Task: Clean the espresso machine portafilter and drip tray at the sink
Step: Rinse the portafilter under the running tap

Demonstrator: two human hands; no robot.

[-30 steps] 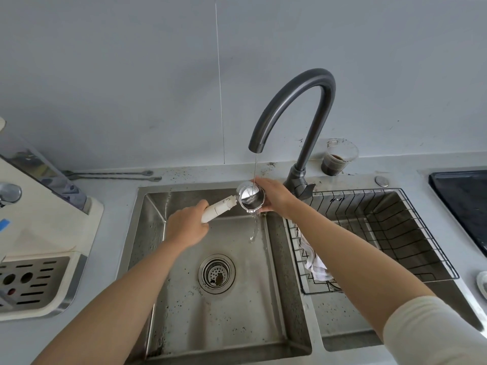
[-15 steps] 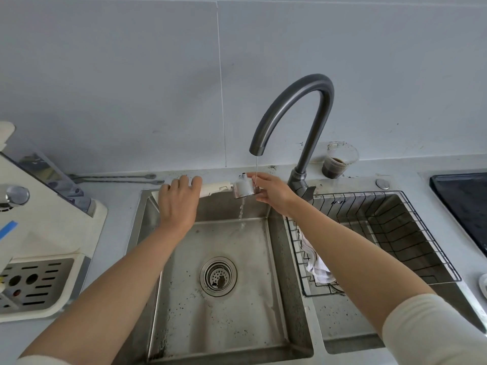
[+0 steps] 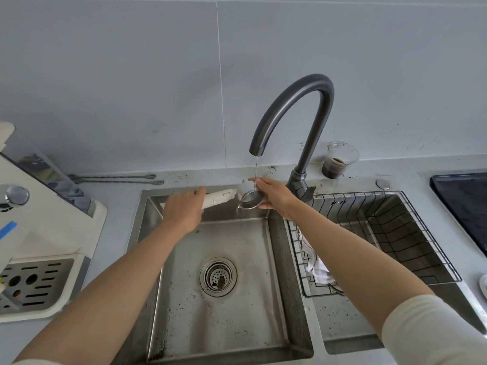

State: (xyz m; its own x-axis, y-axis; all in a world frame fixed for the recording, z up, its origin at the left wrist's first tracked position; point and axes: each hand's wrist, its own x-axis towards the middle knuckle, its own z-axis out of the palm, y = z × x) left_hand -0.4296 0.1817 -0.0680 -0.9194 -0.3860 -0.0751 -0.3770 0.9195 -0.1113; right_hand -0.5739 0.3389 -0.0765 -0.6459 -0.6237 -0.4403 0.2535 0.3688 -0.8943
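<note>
The portafilter [image 3: 250, 202] has been turned, so its metal cup now tips open right under the tap [image 3: 292, 106]. The left hand [image 3: 183, 210] grips its white handle; the right hand [image 3: 274, 197] holds the cup. Water trickles in, so I think the rinsing goes on.

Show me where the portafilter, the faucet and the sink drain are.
portafilter [image 3: 220, 198]: head view, on its white handle.
faucet [image 3: 317, 81]: head view, on top of its curved neck.
sink drain [image 3: 218, 276]: head view, on the strainer centre.
</note>
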